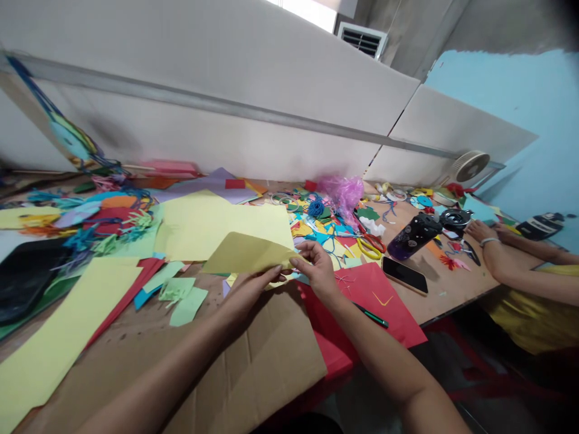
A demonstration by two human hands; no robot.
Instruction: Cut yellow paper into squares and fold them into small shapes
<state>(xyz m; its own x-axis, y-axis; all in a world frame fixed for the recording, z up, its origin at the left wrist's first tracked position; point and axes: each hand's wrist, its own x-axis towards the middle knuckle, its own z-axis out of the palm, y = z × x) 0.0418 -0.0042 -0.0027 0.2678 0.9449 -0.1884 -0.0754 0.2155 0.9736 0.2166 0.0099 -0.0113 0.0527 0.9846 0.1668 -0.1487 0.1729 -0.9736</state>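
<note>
In smooth, matt paper, the held yellow sheet (248,253) and red sheet (400,313); in creased, matt cardboard, the brown panel (257,361); in thin, shiny plastic, the crumpled pink bag (344,194); in fibrous yarn, the blue ball (316,207); glossy, the smartphone screen (404,275).

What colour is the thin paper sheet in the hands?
Yellow: the thin paper sheet shows best in the head view.

"Where can a hand pass?"
"Over bare tabletop (446,293), right of the phone (404,276)."
"What's in the way?"
"The tumbler (412,237), just beyond the phone; scissors (370,242), left of it; the raised yellow sheet (246,252), farther left."
</note>
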